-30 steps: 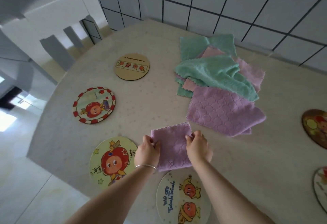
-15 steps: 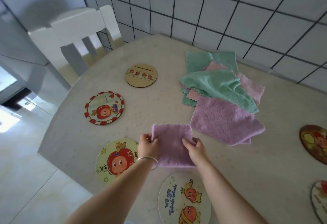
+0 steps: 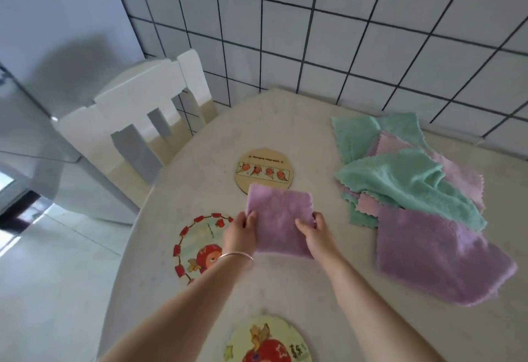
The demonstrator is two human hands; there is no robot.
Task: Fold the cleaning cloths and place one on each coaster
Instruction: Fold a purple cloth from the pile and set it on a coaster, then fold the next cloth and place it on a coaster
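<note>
From the head camera we look down on a pale table set against a tiled wall, with a white chair at its left edge.

We see both bare hands gripping one folded purple cloth near the middle of the table. The left hand, with a silver bracelet on its wrist, pinches the cloth's left edge, thumb on top and fingers curled beneath. The right hand pinches the right edge the same way. Both grips are closed on the cloth, not spread.

The cloth's far edge overlaps the near rim of a tan wooden coaster. Whether the cloth touches the table or is lifted, we cannot tell.

A red-bordered coaster lies just left of the left hand, partly hidden by that forearm. A third coaster with a red cartoon figure sits at the bottom edge.

To the right, well apart from the hands, lies a loose pile of cloths in green, pink and purple, unfolded.
</note>
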